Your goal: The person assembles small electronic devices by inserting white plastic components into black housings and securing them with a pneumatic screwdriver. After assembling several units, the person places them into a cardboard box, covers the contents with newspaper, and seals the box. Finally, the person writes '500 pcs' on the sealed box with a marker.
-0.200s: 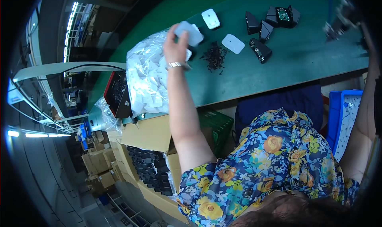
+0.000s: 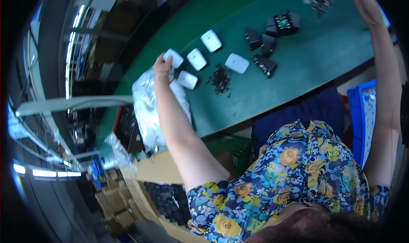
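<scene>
At the far left of the green table, my left hand pinches a white plastic cover with rounded corners. Close by lie a second white cover, a third cover and further ones beyond. Just below that hand sits a clear plastic bag full of white parts. My right hand reaches to the far right, its fingers cut off by the picture's upper edge. Left of it is a blurred cluster of metallic pieces; whether the hand touches it I cannot tell.
A pile of small black screws or pins lies mid-table. Right of it stand several dark wedge-shaped housings, one group with a green circuit board. A carton of black parts is at lower left, a blue bin at right.
The view has shifted. My left hand has moved left and holds a cover near the bag, and a white cover now shows between it and the far one. My right hand has moved farther away.
</scene>
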Available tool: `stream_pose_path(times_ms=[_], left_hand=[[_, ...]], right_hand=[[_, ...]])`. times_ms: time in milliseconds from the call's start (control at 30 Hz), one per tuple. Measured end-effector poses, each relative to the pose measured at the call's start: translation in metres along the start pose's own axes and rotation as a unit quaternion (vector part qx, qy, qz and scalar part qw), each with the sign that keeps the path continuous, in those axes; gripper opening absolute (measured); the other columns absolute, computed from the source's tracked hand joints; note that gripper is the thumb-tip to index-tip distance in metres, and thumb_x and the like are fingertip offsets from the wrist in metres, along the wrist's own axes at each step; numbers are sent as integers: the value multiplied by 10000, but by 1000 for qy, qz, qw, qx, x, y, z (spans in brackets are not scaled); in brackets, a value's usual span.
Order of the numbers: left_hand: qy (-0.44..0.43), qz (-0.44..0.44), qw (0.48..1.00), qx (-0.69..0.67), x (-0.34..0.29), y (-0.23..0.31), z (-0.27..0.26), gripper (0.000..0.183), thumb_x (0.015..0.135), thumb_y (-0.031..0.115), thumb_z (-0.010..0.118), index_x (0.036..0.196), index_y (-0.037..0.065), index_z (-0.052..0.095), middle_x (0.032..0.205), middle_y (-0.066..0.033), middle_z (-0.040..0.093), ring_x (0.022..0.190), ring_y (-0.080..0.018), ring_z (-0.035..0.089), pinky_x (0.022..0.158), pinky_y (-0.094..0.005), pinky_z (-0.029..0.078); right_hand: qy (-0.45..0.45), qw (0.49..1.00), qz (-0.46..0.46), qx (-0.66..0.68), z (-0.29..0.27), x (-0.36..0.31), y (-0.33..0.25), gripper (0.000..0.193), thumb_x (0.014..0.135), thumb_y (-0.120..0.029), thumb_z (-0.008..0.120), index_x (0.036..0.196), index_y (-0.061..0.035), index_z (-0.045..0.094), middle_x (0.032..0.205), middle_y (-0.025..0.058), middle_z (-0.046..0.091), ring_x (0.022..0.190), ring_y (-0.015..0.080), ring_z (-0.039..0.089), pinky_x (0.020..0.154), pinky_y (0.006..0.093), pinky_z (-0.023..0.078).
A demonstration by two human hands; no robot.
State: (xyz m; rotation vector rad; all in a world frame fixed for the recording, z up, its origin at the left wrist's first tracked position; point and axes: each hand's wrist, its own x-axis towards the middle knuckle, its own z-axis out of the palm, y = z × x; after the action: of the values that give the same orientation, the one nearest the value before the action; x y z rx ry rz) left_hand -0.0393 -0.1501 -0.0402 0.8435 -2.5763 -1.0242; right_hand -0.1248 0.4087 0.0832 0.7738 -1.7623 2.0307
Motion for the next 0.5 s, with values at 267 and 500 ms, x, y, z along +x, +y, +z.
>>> stream_pose_path(times_ms=[267,500], left_hand=[[46,131,933,332,-17,50,39,498,775,318,616,1162,22,513,1066,-195,551,907,-281,578,805,-362,456],[53,275,958,64,-156,124,30,381,765,169,653,1088,7,534,961,-138,557,813,-219,552,707,-317,453]], right_hand=[[-156,948,100,-257,37,-139,8,394,711,-140,680,1064,-35,541,986,79,548,881,169,537,792,278,432],[-140,915,92,-366,93,-173,56,544,666,-304,707,1089,-40,489,1019,148,539,929,301,532,809,378,427]])
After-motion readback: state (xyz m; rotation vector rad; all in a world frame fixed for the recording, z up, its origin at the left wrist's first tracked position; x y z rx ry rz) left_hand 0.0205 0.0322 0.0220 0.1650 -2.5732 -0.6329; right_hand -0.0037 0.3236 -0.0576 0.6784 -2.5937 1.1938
